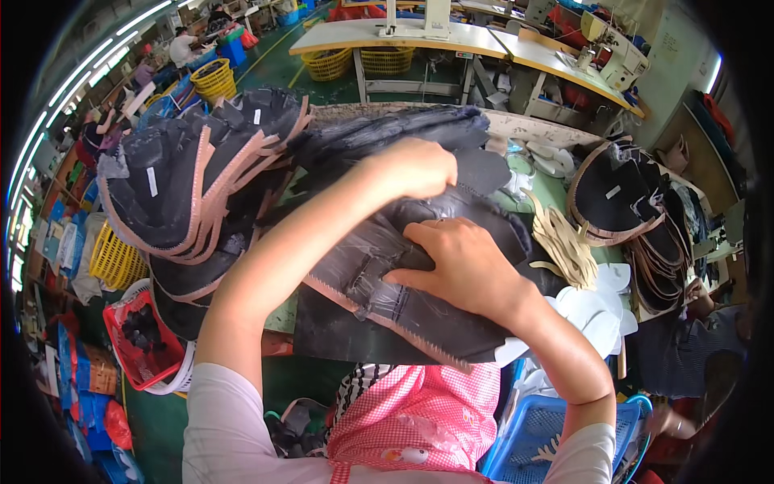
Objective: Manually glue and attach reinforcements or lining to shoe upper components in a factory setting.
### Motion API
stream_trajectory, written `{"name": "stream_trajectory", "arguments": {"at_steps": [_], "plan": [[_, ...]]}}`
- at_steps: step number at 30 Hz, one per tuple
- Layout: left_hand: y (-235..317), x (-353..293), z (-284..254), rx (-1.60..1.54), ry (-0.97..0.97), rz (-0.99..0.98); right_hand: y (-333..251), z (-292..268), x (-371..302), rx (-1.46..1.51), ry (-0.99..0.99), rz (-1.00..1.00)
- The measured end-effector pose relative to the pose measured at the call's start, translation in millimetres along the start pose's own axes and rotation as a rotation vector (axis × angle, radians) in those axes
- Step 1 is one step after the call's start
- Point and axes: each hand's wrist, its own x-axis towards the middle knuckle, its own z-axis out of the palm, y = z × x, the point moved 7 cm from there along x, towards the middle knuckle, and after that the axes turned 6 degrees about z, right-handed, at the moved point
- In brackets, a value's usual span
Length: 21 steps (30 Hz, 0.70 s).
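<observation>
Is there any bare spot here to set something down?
The worktable has only slivers: a green patch between the cream bundle and white scraps, and a strip between the left stack and black sheet. The bench behind looks bare left of its white machine. It's crowded under the left hand and right hand, where dark pieces overlap.

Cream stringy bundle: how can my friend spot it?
Over the green worktable, find the right hand. To its right lies the cream bundle, just beyond some white rounded pieces. Unlike those smooth, flat pieces, it's yellowish and made of long, thin strips.
</observation>
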Motion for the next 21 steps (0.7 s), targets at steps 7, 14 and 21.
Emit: {"name": "stream_trajectory", "arguments": {"at_steps": [7, 14, 21], "plan": [[-30, 18, 17, -0.021, 0.547, 0.202, 117, 82, 55, -0.032, 0.164, -0.062], [0, -80, 55, 0.039, 0.512, 0.057, 115, 81, 39, 0.06, 0.125, 0.03], [8, -87, 74, 0.073, 0.629, 0.015, 130, 75, 42, 0.42, -0.198, 0.11]]}}
